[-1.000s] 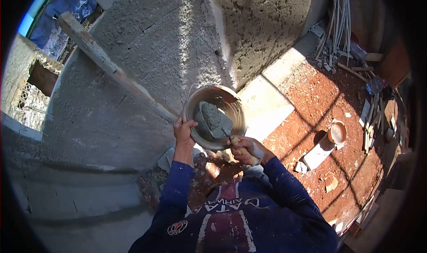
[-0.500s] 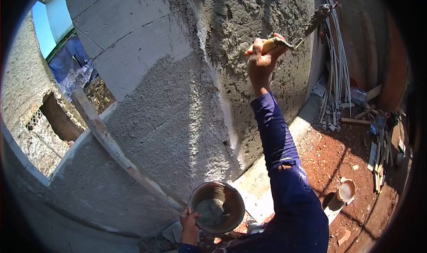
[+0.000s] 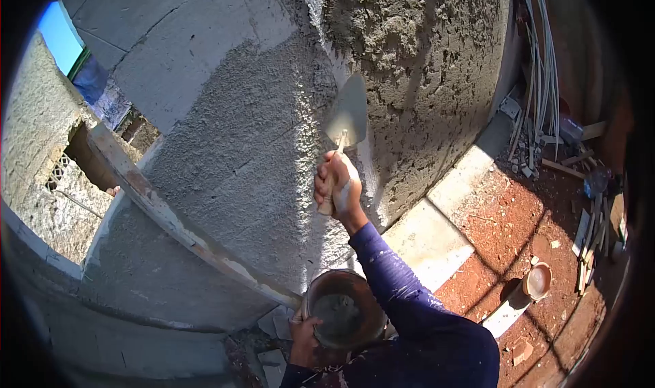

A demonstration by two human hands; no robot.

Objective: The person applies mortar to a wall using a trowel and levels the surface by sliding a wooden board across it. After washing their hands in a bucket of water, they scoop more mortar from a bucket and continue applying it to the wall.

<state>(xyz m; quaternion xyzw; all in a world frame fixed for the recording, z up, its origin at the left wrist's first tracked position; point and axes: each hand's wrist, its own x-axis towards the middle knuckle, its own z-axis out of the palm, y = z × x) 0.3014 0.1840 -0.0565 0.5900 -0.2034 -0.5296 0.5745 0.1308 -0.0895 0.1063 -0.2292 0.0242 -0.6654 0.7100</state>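
In my right hand is a trowel, gripped by its wooden handle with the blade pointing up in front of the wall. Rough wet mortar covers the wall to the right of the blade, and a thinner grey coat lies to the left. Down low, my left hand grips the rim of a round bucket. Some grey mortar sits in the bottom of that bucket.
A long wooden board leans diagonally along the wall, its lower end near the bucket. Thin rods stand at the right corner. Scrap wood and a small pot are on the reddish ground. An opening in the wall is at left.
My right hand has swung down and left with the trowel, from the upper right of the wall to its middle. The left hand still holds the bucket.
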